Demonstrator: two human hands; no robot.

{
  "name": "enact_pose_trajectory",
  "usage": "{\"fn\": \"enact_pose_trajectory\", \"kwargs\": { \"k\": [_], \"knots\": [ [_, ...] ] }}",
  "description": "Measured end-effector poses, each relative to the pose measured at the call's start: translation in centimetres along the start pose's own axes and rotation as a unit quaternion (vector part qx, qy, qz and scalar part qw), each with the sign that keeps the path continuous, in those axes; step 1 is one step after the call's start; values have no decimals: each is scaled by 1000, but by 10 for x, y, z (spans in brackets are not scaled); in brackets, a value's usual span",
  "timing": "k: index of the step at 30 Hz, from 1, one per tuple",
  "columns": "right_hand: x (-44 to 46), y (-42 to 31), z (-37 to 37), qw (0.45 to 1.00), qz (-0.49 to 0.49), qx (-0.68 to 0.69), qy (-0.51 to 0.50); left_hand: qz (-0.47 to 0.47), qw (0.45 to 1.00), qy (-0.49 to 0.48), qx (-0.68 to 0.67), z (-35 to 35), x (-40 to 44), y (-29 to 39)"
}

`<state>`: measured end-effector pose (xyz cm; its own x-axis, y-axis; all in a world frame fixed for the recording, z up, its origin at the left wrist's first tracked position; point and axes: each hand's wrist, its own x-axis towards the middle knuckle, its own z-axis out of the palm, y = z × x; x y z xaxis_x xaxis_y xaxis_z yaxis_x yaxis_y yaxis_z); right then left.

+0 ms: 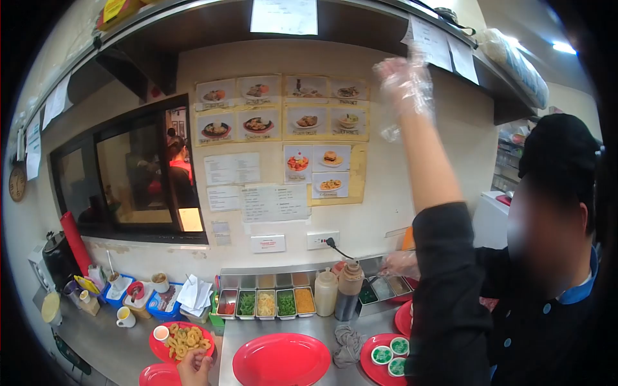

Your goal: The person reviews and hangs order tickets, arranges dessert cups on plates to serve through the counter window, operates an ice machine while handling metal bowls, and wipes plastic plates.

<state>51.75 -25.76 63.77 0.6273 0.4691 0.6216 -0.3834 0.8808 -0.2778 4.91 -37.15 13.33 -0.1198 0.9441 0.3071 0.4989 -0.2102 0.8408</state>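
My left hand [195,368] is low in the view, at the near edge of a red oval plate [156,347] of fried rings [185,340]. Its fingers are curled together, and whatever is between them is hidden. A small cup of pinkish sauce [161,333] sits on the same plate. My right arm, in a black sleeve, stretches up past the wall. The right hand [407,80], in a loose clear plastic glove, is at the papers [430,44] hung from the overhead shelf. Motion blur hides its grip. A bare red platter [281,360] lies between the hands.
A co-worker [547,309] stands close on the right, one gloved hand [400,264] over metal bins [386,293]. Behind the platter are topping pans [266,303] and squeeze bottles [349,289]. A grey cloth [348,345] lies beside a plate of green-topped cups [382,355]. The shelf [360,29] overhangs.
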Motion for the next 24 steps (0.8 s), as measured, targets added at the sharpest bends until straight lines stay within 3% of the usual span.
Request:
{"fn": "enact_pose_trajectory", "kwargs": {
  "k": [3,5,6,8,10,11,12,14,16,17,19,20,21,22,23,24],
  "knots": [
    [-53,73,54,967,134,25,-216,4,999,-2,-50,-1,-9,24],
    [-91,84,94,950,99,40,-292,48,992,-12,-118,3,-15,34],
    [-103,86,104,953,-7,-118,-279,25,995,-13,-99,3,-19,40],
    [-71,107,121,915,-166,-300,-215,15,997,-7,-78,2,-24,35],
    [-62,115,145,952,-130,-241,-141,11,993,10,-113,-1,-32,14],
    [-86,95,144,982,-43,-151,-107,0,994,14,-111,-4,-37,7],
    [-86,92,130,893,-211,-380,-117,-3,993,19,-114,-9,-41,6],
    [-89,87,121,963,-84,-237,-99,3,996,24,-90,-22,-49,9],
    [-116,65,113,954,-91,-277,-75,-8,998,16,-68,-31,-53,16],
    [-100,57,99,885,-174,-420,-104,-18,999,14,-43,-36,-52,21],
    [-75,39,75,648,-364,-666,-68,17,1000,-6,-16,-37,-49,19],
    [-66,35,77,915,-214,-336,-71,39,999,-4,-23,-36,-47,15],
    [-42,29,81,979,-122,-141,-83,58,998,2,-31,-36,-45,13],
    [-19,24,85,995,-36,68,-61,47,998,-6,-29,-36,-44,15],
    [-1,18,81,989,-6,144,-44,50,998,-11,-27,-35,-42,15],
    [5,17,64,991,-16,125,-43,51,998,-24,-22,-35,-41,15]
  ]
}}
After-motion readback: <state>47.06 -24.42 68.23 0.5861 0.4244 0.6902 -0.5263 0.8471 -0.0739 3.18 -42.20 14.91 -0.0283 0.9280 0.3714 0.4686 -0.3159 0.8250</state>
